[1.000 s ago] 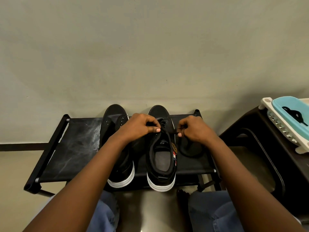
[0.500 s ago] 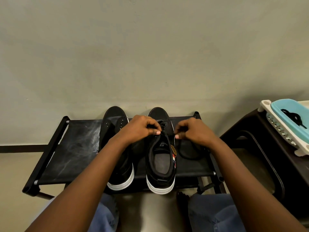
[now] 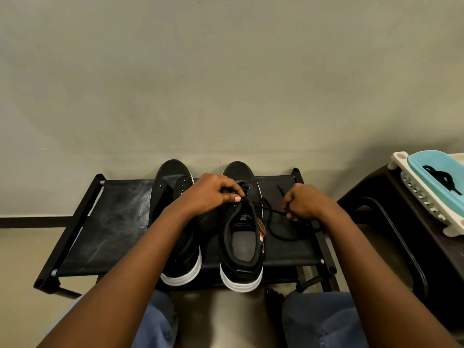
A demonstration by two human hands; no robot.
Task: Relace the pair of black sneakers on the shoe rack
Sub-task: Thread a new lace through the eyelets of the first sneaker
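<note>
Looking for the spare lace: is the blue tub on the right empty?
No, a black tangled thing lies inside the blue tub.

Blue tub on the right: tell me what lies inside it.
A tangled black cord, probably a shoelace, lies in the blue tub. Its right part runs out of frame, so anything there is unseen.

A plain grey wall (image 3: 226,84) faces me. The black shoe rack (image 3: 113,222) stands by it on a pale floor (image 3: 22,267). A thin dark strip (image 3: 35,221) runs low along the wall, left. On the right, a dark stand (image 3: 414,222) carries a white basket (image 3: 399,159).
</note>
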